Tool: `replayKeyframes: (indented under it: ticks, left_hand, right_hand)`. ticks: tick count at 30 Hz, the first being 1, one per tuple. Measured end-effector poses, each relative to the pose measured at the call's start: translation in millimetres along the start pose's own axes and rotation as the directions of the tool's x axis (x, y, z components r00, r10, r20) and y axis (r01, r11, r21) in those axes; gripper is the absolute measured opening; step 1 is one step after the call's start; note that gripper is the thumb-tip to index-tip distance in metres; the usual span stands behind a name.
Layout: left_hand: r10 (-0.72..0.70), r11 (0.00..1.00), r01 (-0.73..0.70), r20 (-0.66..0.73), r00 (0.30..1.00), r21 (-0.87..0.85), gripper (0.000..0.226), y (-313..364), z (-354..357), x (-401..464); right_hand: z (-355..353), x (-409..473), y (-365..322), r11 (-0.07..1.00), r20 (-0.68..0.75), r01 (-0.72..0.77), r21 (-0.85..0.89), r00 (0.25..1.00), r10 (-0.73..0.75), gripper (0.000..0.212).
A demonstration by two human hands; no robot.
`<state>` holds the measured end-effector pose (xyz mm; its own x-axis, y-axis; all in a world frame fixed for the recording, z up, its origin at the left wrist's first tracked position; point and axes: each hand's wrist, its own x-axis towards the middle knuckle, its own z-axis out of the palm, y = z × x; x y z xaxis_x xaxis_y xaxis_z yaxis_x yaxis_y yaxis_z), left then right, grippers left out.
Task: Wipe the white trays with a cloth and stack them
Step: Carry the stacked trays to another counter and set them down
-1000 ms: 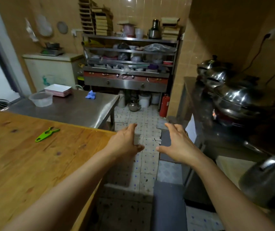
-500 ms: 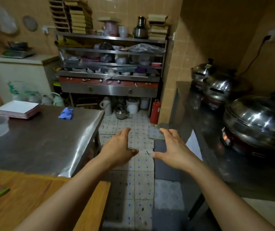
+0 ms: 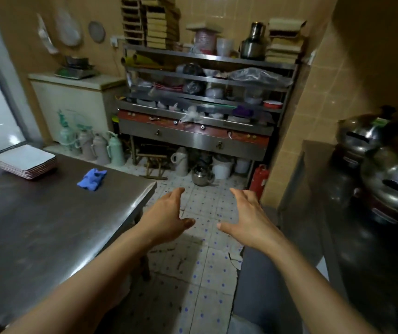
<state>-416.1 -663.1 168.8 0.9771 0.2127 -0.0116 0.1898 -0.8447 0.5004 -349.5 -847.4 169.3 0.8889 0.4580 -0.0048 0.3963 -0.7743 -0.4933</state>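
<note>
We are holding our left hand point(image 3: 169, 219) and right hand point(image 3: 248, 219) out at centre frame, fingers relaxed and grasping nothing, above the tiled floor point(image 3: 193, 273). At left, the white trays point(image 3: 25, 161) are sitting stacked on the steel counter point(image 3: 48, 225), with the blue cloth point(image 3: 92, 178) lying near them.
</note>
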Motion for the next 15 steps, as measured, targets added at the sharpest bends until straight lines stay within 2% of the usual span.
replayKeyframes:
  ticks: [8, 15]
  left_hand:
    - [-0.108, 0.994, 0.109, -0.039, 0.993, 0.016, 0.083, -9, -8, 122]
    - [-0.108, 0.994, 0.108, -0.08, 0.991, -0.001, 0.079, -52, -20, 263]
  right_hand:
    - [-13, 144, 23, 0.994, 0.073, 0.113, 0.004, 0.991, -0.113, 0.092]
    - [-9, 291, 20, 0.988, 0.089, 0.153, -0.016, 0.985, -0.151, 0.093]
